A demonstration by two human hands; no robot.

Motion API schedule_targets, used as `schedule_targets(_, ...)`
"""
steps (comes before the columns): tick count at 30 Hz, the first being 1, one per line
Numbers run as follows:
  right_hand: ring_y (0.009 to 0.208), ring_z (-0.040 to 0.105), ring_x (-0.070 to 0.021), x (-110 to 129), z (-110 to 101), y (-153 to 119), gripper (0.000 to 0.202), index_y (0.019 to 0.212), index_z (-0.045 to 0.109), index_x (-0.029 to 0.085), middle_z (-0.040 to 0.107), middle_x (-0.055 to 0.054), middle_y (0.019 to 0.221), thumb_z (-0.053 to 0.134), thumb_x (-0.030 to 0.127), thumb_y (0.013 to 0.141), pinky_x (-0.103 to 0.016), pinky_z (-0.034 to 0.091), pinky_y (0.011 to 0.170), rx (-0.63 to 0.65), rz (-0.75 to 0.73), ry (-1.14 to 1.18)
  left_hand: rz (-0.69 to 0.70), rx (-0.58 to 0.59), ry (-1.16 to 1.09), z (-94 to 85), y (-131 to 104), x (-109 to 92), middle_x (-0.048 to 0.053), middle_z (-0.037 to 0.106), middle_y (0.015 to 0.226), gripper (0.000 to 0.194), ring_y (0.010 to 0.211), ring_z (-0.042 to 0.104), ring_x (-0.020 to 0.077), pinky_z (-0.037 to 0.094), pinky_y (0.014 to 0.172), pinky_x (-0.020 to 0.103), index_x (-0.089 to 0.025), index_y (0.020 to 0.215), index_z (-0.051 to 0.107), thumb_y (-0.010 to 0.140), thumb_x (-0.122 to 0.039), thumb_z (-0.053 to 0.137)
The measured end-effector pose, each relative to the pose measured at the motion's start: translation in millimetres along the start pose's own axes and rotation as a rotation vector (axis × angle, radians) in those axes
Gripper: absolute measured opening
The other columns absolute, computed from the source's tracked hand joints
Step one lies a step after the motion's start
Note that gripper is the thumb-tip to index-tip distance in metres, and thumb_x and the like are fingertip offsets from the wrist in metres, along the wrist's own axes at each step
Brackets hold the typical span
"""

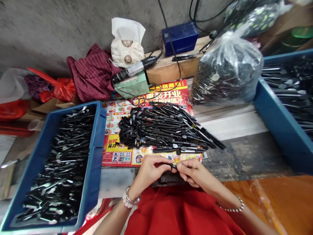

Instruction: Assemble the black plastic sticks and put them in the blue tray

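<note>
Down at the near edge of the tabletop (244,153), the left hand (149,171) and the right hand (193,171) meet fingertip to fingertip, both pinched shut on a small black part (173,165) held between them just above a red lap. Each wrist wears a beaded bracelet. Just beyond the hands lies a heap of thin black rods (166,129), fanned out on a bright printed flyer (146,130) that covers the middle of the worn, dark, scuffed surface. To the left sits a blue bin (96,143) filled with similar black and silver pieces, and a second blue bin (276,127) on the right holds more (its contents run out of view). A clear plastic bag (227,71) stuffed with dark parts stands behind the heap, near a wooden block (168,70) carrying a dark blue box (181,37). A handheld power tool (134,70) rests on a pale green case, beside a folded maroon umbrella (93,75) and red plastic bags (58,88). Behind everything rises a rough grey concrete wall (49,29).
</note>
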State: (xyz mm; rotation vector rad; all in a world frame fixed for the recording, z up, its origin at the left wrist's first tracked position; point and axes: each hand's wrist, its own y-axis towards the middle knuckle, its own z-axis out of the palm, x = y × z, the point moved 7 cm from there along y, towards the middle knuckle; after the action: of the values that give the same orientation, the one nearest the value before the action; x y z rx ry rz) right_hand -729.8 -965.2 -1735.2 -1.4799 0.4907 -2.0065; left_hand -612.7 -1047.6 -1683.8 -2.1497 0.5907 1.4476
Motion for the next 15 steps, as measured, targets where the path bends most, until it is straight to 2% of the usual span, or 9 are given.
schedule_targets(3,0.034,0.026,-0.0045,3.5,-2.7,0.6,0.056,0.070,0.059,0.015,0.043,0.006,0.049,0.053,0.071,0.076,-0.022,0.020,0.035,-0.028,-0.092,-0.146,-0.016,0.017,-0.001,0.4,0.4,1.3,0.001,0.077,0.080,0.021,0.073,0.071,0.0135,0.052,0.071,0.018,-0.020,0.081,0.079,0.071,-0.004,0.070)
schedule_targets(7,0.048,0.044,-0.0093,23.7,-4.5,-7.0,0.048,0.053,0.049,0.017,0.049,0.001,0.049,0.043,0.043,0.093,-0.023,0.032,0.050,-0.130,-0.358,-0.514,0.050,0.024,0.010,0.2,0.0,-5.4,0.001,0.077,0.080,0.021,0.074,0.070,0.0128,0.052,0.073,0.018,-0.019,0.082,0.079,0.072,-0.003,0.068)
schedule_targets(9,0.056,0.051,-0.0113,33.2,-3.1,-13.9,0.040,0.061,0.057,0.016,0.057,0.000,0.057,0.043,0.032,0.095,-0.024,0.037,0.057,-0.194,-0.482,-0.653,0.088,0.016,0.023,-0.3,-0.8,-9.0,0.001,0.076,0.082,0.020,0.076,0.070,0.0130,0.051,0.075,0.018,-0.019,0.084,0.078,0.074,-0.004,0.068)
schedule_targets(11,0.061,0.057,-0.0128,42.1,-0.8,-22.9,0.029,0.078,0.065,0.016,0.064,-0.002,0.067,0.045,0.026,0.096,-0.024,0.041,0.061,-0.274,-0.632,-0.735,0.097,0.006,0.022,-0.8,-2.1,-9.7,0.001,0.076,0.085,0.019,0.080,0.070,0.0136,0.052,0.077,0.019,-0.019,0.087,0.077,0.075,-0.007,0.068)
schedule_targets(13,0.066,0.061,-0.0144,48.6,3.9,-33.0,0.023,0.096,0.066,0.013,0.068,-0.004,0.076,0.045,0.022,0.097,-0.025,0.044,0.063,-0.352,-0.798,-0.824,0.078,-0.019,0.011,-2.0,-3.9,-7.5,0.002,0.076,0.089,0.019,0.082,0.070,0.0144,0.053,0.078,0.020,-0.019,0.091,0.077,0.077,-0.010,0.068)
schedule_targets(15,0.067,0.062,-0.0159,50.9,11.2,-41.1,0.024,0.103,0.065,0.011,0.067,-0.007,0.078,0.043,0.019,0.098,-0.026,0.045,0.061,-0.411,-0.923,-0.954,0.061,-0.047,0.012,-3.7,-6.1,-5.0,0.002,0.077,0.090,0.019,0.083,0.070,0.0147,0.053,0.079,0.020,-0.019,0.093,0.076,0.078,-0.011,0.067)
